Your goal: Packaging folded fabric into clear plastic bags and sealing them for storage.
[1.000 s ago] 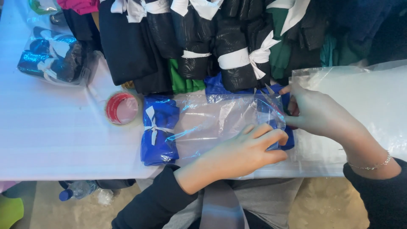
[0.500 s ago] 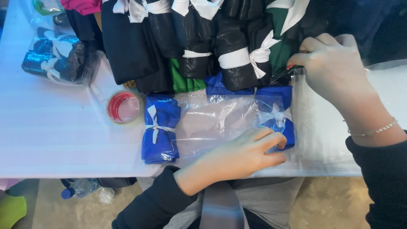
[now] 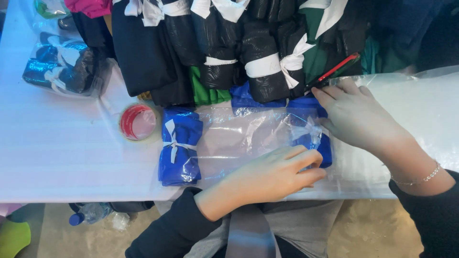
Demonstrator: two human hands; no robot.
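A white, faintly ribbed desk (image 3: 62,153) fills most of the view, its near edge running above a gritty tan floor (image 3: 368,234) where a clear plastic bottle with a blue cap (image 3: 88,213) lies. Along the far side of the desk, rolled dark garments tied with white strips (image 3: 248,52) are stacked in a row, with a green one and a pink one among them. Left of that row sits a bagged dark-blue bundle (image 3: 60,64); just in front of the row lies a roll of clear tape on a red core (image 3: 137,121).

The clear plastic bag (image 3: 239,143) lies flat on the desk just right of the tape roll — a rolled shiny blue garment tied with white ribbon (image 3: 179,145) fills its left end, and a second blue roll (image 3: 313,136) sits at its right end. The left hand (image 3: 272,174) presses palm-down on the bag's near edge, fingers loosely curled against the second roll, gripping nothing. The right hand (image 3: 356,114) rests flat at the bag's right end, fingers extended and together, touching that roll and the loose clear sheeting (image 3: 425,110) beyond. A red-and-black pen-like tool (image 3: 334,69) lies just beyond the right hand's fingertips, on the garments.
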